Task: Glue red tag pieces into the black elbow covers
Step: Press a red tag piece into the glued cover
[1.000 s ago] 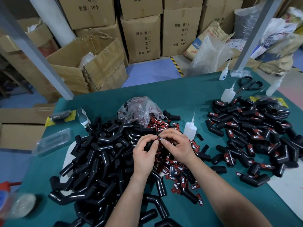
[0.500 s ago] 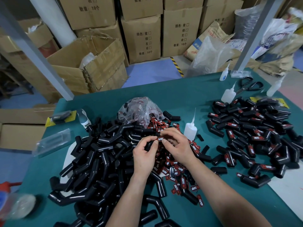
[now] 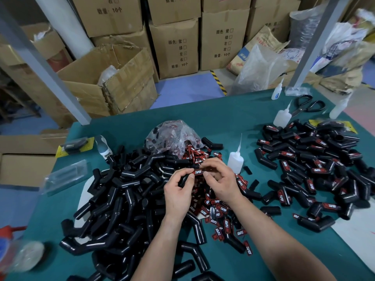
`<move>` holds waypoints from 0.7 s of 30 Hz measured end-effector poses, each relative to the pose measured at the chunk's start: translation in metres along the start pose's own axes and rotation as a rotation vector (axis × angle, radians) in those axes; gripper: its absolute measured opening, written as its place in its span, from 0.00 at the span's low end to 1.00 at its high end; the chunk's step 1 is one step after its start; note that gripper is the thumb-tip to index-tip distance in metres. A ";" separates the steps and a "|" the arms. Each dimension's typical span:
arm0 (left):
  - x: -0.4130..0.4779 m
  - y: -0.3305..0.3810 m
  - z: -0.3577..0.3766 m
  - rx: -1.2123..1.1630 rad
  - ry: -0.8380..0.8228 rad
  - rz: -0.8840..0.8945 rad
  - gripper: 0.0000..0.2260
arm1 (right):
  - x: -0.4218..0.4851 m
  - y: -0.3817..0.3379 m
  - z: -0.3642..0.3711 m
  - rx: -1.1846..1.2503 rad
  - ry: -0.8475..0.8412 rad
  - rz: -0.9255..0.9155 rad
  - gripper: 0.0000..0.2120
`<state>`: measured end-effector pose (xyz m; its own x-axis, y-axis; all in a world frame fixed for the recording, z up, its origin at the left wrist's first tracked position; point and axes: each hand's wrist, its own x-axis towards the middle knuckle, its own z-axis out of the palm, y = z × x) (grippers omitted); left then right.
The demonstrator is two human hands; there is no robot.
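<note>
My left hand (image 3: 178, 191) grips a black elbow cover (image 3: 183, 179) above the middle of the table. A red tag piece (image 3: 198, 171) lies on the cover's upper end, under my left thumb. My right hand (image 3: 220, 179) holds the same cover and tag from the right with curled fingers. A big heap of bare black covers (image 3: 121, 199) lies to the left. Loose red tags (image 3: 217, 209) are spread under my hands. Covers with tags on them (image 3: 316, 169) are piled at the right. A glue bottle (image 3: 235, 159) stands just right of my hands.
A clear plastic bag (image 3: 172, 138) with tags sits behind my hands. More glue bottles (image 3: 282, 116) and black scissors (image 3: 308, 104) lie at the back right. A clear case (image 3: 65, 177) rests at the left edge. Cardboard boxes (image 3: 176, 49) stand beyond the green table (image 3: 223, 110).
Both hands stay together over the tags. The tag has settled onto the cover's end, and my right fingers have shifted a little around it.
</note>
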<state>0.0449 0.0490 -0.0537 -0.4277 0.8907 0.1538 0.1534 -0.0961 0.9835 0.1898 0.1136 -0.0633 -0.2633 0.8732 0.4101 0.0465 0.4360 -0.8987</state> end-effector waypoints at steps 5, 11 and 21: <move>0.001 0.000 0.000 0.018 0.010 0.017 0.19 | 0.002 -0.001 0.002 -0.150 0.028 -0.131 0.06; 0.000 0.000 0.000 0.017 0.021 0.027 0.19 | 0.001 0.002 0.000 -0.103 0.003 -0.078 0.09; 0.000 0.001 0.000 0.027 0.024 0.043 0.16 | 0.001 -0.001 0.004 -0.236 0.015 -0.166 0.07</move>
<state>0.0453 0.0488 -0.0530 -0.4411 0.8752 0.1986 0.1956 -0.1222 0.9730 0.1857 0.1135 -0.0624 -0.2718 0.7880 0.5525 0.2273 0.6104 -0.7588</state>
